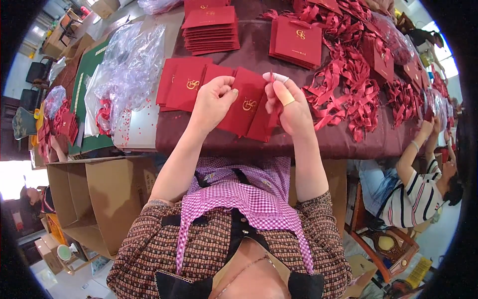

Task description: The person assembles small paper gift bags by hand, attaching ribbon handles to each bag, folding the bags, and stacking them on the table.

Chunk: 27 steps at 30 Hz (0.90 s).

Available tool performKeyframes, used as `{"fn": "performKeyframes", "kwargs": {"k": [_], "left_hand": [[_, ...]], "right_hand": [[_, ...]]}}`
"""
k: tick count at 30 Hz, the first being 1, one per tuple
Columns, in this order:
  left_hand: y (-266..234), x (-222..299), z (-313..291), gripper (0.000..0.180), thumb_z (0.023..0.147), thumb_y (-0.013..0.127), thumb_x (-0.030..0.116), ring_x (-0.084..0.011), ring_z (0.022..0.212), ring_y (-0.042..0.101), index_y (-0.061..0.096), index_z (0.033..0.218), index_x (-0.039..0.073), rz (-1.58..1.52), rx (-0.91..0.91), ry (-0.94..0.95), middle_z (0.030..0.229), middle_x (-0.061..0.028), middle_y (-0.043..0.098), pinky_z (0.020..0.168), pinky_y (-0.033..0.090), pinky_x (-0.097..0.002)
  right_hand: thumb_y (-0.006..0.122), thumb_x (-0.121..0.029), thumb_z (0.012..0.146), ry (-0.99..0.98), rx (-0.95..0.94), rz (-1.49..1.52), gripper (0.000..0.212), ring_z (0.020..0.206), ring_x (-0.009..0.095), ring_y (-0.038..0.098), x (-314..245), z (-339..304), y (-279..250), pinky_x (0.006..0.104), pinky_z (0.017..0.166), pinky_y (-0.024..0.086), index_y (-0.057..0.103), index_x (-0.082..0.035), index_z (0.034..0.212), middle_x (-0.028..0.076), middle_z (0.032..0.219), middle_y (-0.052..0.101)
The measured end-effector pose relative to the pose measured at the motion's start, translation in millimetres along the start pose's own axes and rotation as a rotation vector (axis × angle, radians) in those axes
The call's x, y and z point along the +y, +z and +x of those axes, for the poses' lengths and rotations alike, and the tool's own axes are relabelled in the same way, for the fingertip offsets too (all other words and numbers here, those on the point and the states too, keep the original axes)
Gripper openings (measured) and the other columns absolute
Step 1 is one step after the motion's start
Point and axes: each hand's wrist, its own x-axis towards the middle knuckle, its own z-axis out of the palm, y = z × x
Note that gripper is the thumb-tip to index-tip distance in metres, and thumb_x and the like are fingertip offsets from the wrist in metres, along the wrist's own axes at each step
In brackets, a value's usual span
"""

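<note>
Red bag [249, 105] between both grips [214, 103] [294, 109]

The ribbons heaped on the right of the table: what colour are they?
The ribbons are deep red, showing best in the head view.

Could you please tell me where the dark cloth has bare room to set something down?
The clearest patch of dark cloth lies between the tall packet stack and the lower stack to its right. A narrow strip runs along the front edge, below the ribbons. Crowded: the right side, and beneath the left hand and right hand, where red packets overlap.
</note>
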Motion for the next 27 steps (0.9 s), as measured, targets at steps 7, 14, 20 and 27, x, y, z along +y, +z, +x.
{"fn": "performKeyframes", "kwargs": {"k": [7, 14, 20, 27], "left_hand": [[7, 0, 0, 0.024, 0.085, 0.064, 0.004, -0.0039, 0.066, 0.05, 0.06, 0.106, -0.007, 0.08, 0.019, 0.085, 0.07, -0.0014, 0.059, 0.06, 0.044, -0.0224], [14, 14, -11, 0.023, 0.084, 0.064, 0.002, -0.0028, 0.074, 0.052, 0.061, 0.106, -0.004, 0.171, 0.004, 0.101, 0.076, 0.0012, 0.06, 0.068, 0.045, -0.0203], [16, 18, -17, 0.021, 0.084, 0.063, -0.002, -0.002, 0.069, 0.05, 0.061, 0.104, -0.004, 0.198, 0.01, 0.153, 0.069, 0.003, 0.057, 0.064, 0.043, -0.0196], [18, 5, -15, 0.024, 0.083, 0.061, -0.005, -0.0026, 0.073, 0.053, 0.061, 0.107, -0.004, 0.209, 0.028, 0.259, 0.074, -0.0003, 0.061, 0.067, 0.046, -0.0203]], "right_hand": [[0.061, -0.013, 0.09, -0.346, 0.05, -0.94, 0.014, 0.082, 0.025, 0.064, 1, -2, 17, 0.0342, 0.075, 0.05, 0.064, 0.001, 0.092, 0.013, 0.085, 0.067], [0.063, -0.016, 0.086, -0.554, -0.019, -1.301, 0.014, 0.079, 0.033, 0.061, -11, -3, 24, 0.0423, 0.07, 0.048, 0.061, -0.003, 0.083, 0.015, 0.08, 0.062], [0.058, -0.017, 0.087, -0.556, -0.093, -1.496, 0.018, 0.079, 0.034, 0.062, -24, -5, 30, 0.044, 0.07, 0.049, 0.055, -0.002, 0.079, 0.017, 0.079, 0.063], [0.057, -0.015, 0.085, -0.619, -0.157, -1.569, 0.015, 0.077, 0.032, 0.063, -27, -3, 31, 0.0425, 0.068, 0.051, 0.055, -0.002, 0.078, 0.016, 0.079, 0.063]]}}
